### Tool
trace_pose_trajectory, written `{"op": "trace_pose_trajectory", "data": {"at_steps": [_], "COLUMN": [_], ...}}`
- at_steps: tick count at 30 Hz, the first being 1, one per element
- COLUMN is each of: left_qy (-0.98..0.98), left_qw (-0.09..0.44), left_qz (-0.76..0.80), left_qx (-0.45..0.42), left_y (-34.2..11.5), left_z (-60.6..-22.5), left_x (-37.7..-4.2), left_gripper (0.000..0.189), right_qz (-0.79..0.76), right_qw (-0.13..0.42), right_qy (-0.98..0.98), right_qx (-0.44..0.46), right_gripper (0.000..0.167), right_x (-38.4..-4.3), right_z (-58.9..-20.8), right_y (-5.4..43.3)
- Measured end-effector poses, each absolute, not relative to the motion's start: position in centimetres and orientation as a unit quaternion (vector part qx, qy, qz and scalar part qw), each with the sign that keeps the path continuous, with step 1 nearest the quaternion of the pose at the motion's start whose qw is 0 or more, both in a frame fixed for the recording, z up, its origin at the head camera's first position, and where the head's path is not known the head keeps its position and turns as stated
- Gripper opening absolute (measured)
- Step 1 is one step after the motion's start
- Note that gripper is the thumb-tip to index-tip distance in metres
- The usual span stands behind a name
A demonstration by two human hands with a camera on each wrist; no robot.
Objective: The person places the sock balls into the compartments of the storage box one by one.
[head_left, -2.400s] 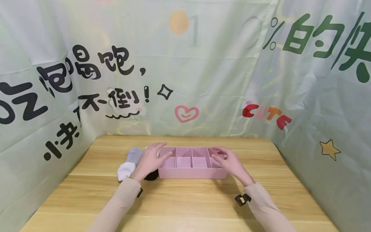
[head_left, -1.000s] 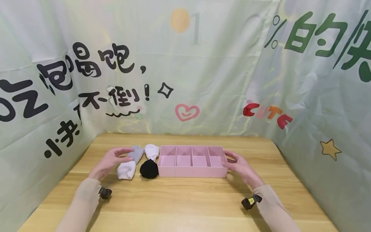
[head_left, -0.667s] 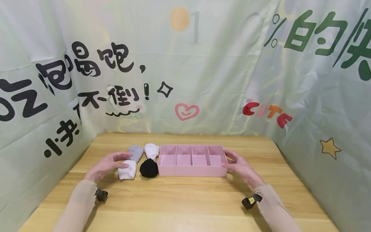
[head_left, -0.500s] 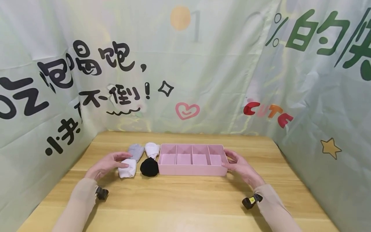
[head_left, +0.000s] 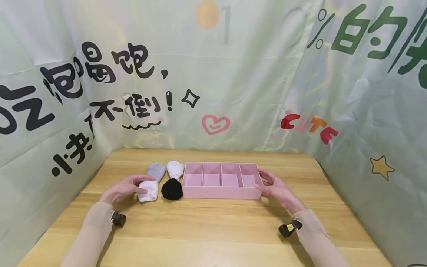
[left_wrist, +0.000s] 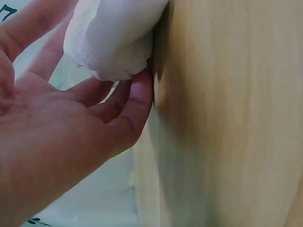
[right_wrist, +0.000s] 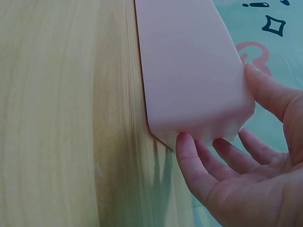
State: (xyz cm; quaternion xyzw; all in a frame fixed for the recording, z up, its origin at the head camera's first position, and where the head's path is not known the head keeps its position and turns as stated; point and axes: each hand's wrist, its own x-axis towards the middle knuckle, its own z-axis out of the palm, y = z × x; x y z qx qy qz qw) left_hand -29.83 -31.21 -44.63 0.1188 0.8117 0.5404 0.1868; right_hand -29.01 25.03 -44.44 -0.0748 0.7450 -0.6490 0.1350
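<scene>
My left hand [head_left: 121, 188] holds a balled-up white sock [head_left: 148, 191] low at the table, its fingers curled round the near and far sides in the left wrist view. Behind it lies a grey sock [head_left: 156, 171]; a second white sock [head_left: 175, 170] and a black sock [head_left: 172, 189] are to its right, beside the pink divided box [head_left: 221, 192]. At the box's right end is my right hand [head_left: 275, 188], gripping the corner with the thumb near the front rim and the fingers against the end wall. The box's compartments hold nothing visible.
The wooden table [head_left: 207, 233] carries the box and socks near its back. Printed cloth [head_left: 233, 81] hangs behind and along both sides. A small black camera sits at each wrist. A dark cable [head_left: 417, 265] shows at the lower right corner.
My left hand has left the box's left end, gone left and taken hold of the front white sock. My right hand has shifted outward onto the box's right end. The head view has tilted slightly.
</scene>
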Motion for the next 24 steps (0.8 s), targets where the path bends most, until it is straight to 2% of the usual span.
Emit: {"op": "trace_pose_trajectory", "data": {"at_steps": [10,24], "left_qy": [0.845,0.803], "left_qw": [0.155,0.174], "left_qz": [0.503,0.563], "left_qx": [0.098,0.089], "left_y": [-31.4,-32.0], "left_z": [-45.0,-43.7], "left_x": [-30.2,-29.7], "left_gripper": [0.051,0.056], "right_qz": [-0.629,-0.625], "right_qw": [0.13,0.126], "right_qy": [0.763,0.766], "right_qx": [-0.079,-0.079], "right_gripper": [0.079,0.078], "right_x": [-28.8,-28.8], "right_z": [-44.3,-44.2], "right_y": [25.1,25.1]}}
